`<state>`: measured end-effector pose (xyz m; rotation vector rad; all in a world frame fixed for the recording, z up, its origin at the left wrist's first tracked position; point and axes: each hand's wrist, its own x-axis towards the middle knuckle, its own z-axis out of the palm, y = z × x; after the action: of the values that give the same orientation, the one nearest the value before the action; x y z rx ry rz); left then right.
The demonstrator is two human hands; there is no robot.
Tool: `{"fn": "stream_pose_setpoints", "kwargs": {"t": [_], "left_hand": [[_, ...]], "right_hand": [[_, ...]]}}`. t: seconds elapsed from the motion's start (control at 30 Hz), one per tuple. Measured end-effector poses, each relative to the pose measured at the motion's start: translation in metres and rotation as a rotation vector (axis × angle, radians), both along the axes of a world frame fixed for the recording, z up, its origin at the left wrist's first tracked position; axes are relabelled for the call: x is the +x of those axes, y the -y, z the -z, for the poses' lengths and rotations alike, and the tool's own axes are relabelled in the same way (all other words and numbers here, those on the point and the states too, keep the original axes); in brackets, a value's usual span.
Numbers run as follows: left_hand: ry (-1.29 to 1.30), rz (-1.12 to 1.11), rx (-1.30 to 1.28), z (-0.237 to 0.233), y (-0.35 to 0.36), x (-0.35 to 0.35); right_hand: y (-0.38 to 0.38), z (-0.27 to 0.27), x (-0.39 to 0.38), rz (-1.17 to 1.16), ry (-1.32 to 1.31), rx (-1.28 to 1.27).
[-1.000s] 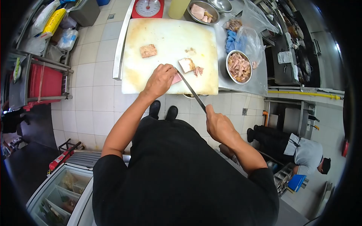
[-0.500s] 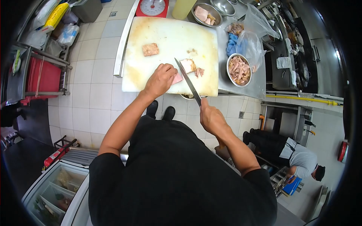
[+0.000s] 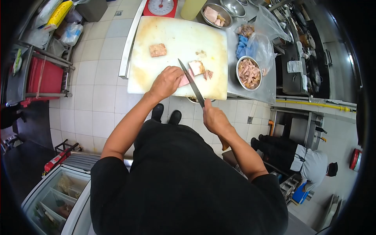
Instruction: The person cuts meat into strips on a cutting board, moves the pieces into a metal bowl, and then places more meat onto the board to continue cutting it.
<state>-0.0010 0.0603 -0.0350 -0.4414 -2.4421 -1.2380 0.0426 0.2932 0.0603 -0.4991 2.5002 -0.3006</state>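
Observation:
My right hand (image 3: 215,120) is closed round the handle of a long kitchen knife (image 3: 194,87), whose blade slants up and left over the white cutting board (image 3: 156,84). Beneath my left hand (image 3: 166,81), with its fingers curled, is a piece of pink meat (image 3: 185,80); the blade lies against or over that piece. Right of the blade sits a pale-topped meat chunk (image 3: 196,67), with small cut strips (image 3: 208,74) beside it. Another browned meat block (image 3: 158,50) lies further up the board, left of centre.
A metal bowl of cut meat strips (image 3: 249,73) stands right of the board. Behind are a bowl with meat pieces (image 3: 215,16), a red scale (image 3: 160,8) and a blue cloth (image 3: 243,47) near plastic bags. A co-worker (image 3: 313,162) bends at lower right.
The knife and my right hand have shifted left, bringing the blade over the pink piece by my left hand. A thin pink sliver now shows right of the blade.

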Motion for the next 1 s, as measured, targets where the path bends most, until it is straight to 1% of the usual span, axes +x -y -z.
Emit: {"fn": "stream_pose_setpoints", "kwargs": {"t": [0.07, 0.13, 0.23, 0.27, 0.33, 0.37, 0.43, 0.47, 0.5, 0.6, 0.67, 0.73, 0.77, 0.9, 0.97, 1.0], "left_hand": [[-0.005, -0.009, -0.017, -0.003, 0.0, 0.001], [-0.001, -0.013, -0.032, -0.003, -0.001, 0.003], [-0.029, -0.024, -0.026, -0.002, -0.002, 0.001], [-0.025, -0.018, -0.019, -0.002, -0.002, 0.0], [-0.019, -0.01, -0.011, 0.0, -0.002, 0.002], [-0.017, -0.005, -0.017, 0.002, -0.001, 0.002], [-0.026, -0.002, -0.028, 0.001, 0.002, 0.0], [-0.003, 0.008, 0.014, 0.0, 0.004, 0.003], [0.012, 0.014, 0.054, -0.003, 0.007, 0.002], [0.042, -0.011, 0.064, -0.01, 0.009, 0.01], [0.057, 0.008, 0.046, -0.005, 0.008, 0.009], [0.068, 0.025, 0.028, -0.004, 0.007, 0.006], [0.068, 0.021, 0.019, -0.003, 0.006, 0.006], [0.043, -0.015, -0.036, -0.003, 0.002, 0.007], [0.05, -0.014, -0.046, -0.002, 0.002, 0.007], [0.053, -0.012, -0.059, -0.002, 0.003, 0.006]], "right_hand": [[0.003, -0.028, -0.004, -0.005, 0.016, 0.006], [0.006, -0.05, -0.003, -0.04, 0.043, 0.066], [0.009, -0.049, 0.003, -0.045, 0.085, 0.125], [0.01, -0.039, 0.003, -0.049, 0.088, 0.126], [0.006, 0.001, 0.009, -0.032, -0.024, 0.014], [0.007, 0.021, 0.009, -0.033, -0.051, 0.02], [0.009, 0.019, -0.003, -0.015, -0.034, 0.017], [0.009, 0.015, -0.003, 0.006, -0.006, 0.013], [0.009, 0.004, -0.008, 0.013, 0.016, -0.026], [0.009, -0.011, -0.015, 0.06, 0.064, -0.004], [0.011, -0.012, -0.014, 0.052, 0.059, -0.007], [0.015, -0.01, -0.014, 0.01, 0.001, 0.008], [0.018, -0.012, -0.015, -0.003, 0.019, -0.006], [0.026, -0.032, -0.016, -0.041, 0.012, -0.008], [0.029, -0.047, -0.016, -0.087, 0.074, 0.128], [0.03, -0.052, -0.016, -0.086, 0.073, 0.132]]}}
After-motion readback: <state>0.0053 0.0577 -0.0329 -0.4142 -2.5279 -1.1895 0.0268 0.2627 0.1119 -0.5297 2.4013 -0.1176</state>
